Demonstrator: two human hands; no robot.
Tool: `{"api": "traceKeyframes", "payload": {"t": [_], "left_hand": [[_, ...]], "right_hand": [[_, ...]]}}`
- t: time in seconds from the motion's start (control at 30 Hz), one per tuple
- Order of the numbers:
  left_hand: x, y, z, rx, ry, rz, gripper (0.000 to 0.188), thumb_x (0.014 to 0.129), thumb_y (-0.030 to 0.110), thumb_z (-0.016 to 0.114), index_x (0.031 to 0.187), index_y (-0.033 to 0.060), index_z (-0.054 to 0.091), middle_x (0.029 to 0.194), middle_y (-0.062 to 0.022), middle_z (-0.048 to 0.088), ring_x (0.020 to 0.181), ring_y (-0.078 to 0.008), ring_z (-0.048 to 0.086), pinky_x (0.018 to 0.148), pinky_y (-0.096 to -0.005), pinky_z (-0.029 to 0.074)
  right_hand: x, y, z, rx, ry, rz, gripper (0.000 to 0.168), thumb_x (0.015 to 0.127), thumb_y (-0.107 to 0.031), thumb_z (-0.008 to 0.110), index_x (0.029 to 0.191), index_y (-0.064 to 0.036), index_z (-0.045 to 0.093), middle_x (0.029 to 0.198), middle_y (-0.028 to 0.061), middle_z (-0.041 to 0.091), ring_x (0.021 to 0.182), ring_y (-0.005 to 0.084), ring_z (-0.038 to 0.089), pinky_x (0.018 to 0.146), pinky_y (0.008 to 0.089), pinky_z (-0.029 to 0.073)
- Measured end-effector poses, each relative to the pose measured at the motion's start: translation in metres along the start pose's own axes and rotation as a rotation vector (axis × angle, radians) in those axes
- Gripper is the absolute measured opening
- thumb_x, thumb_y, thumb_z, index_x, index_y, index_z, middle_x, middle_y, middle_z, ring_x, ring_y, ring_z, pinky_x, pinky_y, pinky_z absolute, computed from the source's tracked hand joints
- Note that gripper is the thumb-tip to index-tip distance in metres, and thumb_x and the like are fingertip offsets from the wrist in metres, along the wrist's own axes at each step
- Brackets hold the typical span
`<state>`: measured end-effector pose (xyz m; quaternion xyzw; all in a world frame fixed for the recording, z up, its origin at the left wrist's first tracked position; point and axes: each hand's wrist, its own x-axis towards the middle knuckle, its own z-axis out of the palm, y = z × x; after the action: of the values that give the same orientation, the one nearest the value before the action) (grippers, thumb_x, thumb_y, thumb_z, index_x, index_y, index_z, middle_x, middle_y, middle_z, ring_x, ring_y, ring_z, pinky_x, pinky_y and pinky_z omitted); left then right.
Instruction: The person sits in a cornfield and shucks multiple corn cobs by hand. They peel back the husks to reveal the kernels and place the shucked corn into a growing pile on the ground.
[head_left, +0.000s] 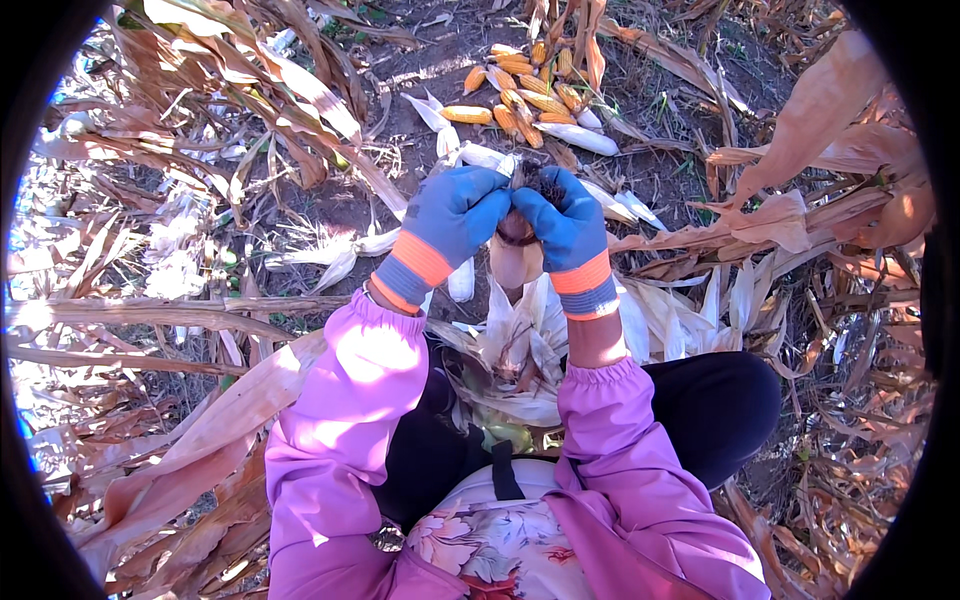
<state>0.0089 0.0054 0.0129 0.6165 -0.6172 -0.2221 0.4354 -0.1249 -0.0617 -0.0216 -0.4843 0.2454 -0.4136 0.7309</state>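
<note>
Both my hands wear blue-grey work gloves with orange-striped cuffs. They meet in front of me around the dark, silky tip of an ear of corn (516, 229) in its husk. My left hand (463, 206) pinches the tip from the left, thumb and fingers together. From the right, my right hand (564, 217) grips the same tip, its thumb close to the left one. Below the gloves a pale brown part of husk (517, 262) shows; the gloves hide much of the ear. Loose dry husks (525, 322) lie beneath, between my legs.
Husked yellow corn ears (525, 94) lie in a heap on the soil ahead. A pale husk-covered ear (577, 138) lies at its near edge. Dry corn stalks (150, 311) and broad leaves (817, 127) crowd both sides. My bent knee (720, 412) is at right.
</note>
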Motion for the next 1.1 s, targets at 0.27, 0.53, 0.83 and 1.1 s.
{"api": "traceKeyframes", "payload": {"t": [0.27, 0.53, 0.83, 1.1], "left_hand": [[0.001, 0.001, 0.006, 0.054, 0.015, -0.01, 0.011, 0.077, 0.007, 0.056, 0.081, -0.0026, 0.058, 0.065, -0.0083, 0.053, 0.058, -0.0155, 0.052, 0.053, -0.0276, 0.04], [-0.004, -0.006, 0.016, -0.117, 0.126, -0.163, 0.011, 0.076, 0.008, 0.056, 0.08, -0.0009, 0.061, 0.062, 0.0005, 0.053, 0.058, -0.0044, 0.047, 0.05, -0.0215, 0.038], [-0.005, -0.001, 0.02, -0.335, 0.167, -0.333, 0.014, 0.075, 0.009, 0.057, 0.082, -0.0026, 0.063, 0.065, 0.0022, 0.055, 0.058, -0.0034, 0.046, 0.05, -0.0194, 0.038], [0.004, -0.024, 0.007, -0.492, 0.241, -0.439, 0.014, 0.079, 0.009, 0.056, 0.087, -0.0006, 0.062, 0.075, -0.0003, 0.059, 0.063, -0.0059, 0.053, 0.058, -0.0192, 0.044]], "right_hand": [[0.006, 0.017, -0.01, -0.208, 0.017, -0.145, 0.014, 0.074, -0.009, 0.057, 0.082, 0.002, 0.053, 0.073, 0.0071, 0.055, 0.066, 0.0118, 0.052, 0.058, 0.026, 0.043], [0.005, 0.023, -0.009, -0.431, 0.037, -0.279, 0.018, 0.075, -0.01, 0.053, 0.085, 0.005, 0.053, 0.076, 0.0121, 0.056, 0.07, 0.0188, 0.054, 0.061, 0.0304, 0.043], [0.003, 0.028, -0.013, -0.2, -0.045, -0.16, 0.024, 0.076, -0.011, 0.05, 0.095, 0.005, 0.054, 0.083, 0.0099, 0.058, 0.076, 0.0144, 0.054, 0.067, 0.0269, 0.044], [-0.009, 0.006, 0.002, -0.28, -0.101, -0.271, 0.023, 0.082, -0.007, 0.052, 0.103, 0.002, 0.051, 0.09, 0.0037, 0.056, 0.079, 0.0099, 0.052, 0.069, 0.0229, 0.043]]}}
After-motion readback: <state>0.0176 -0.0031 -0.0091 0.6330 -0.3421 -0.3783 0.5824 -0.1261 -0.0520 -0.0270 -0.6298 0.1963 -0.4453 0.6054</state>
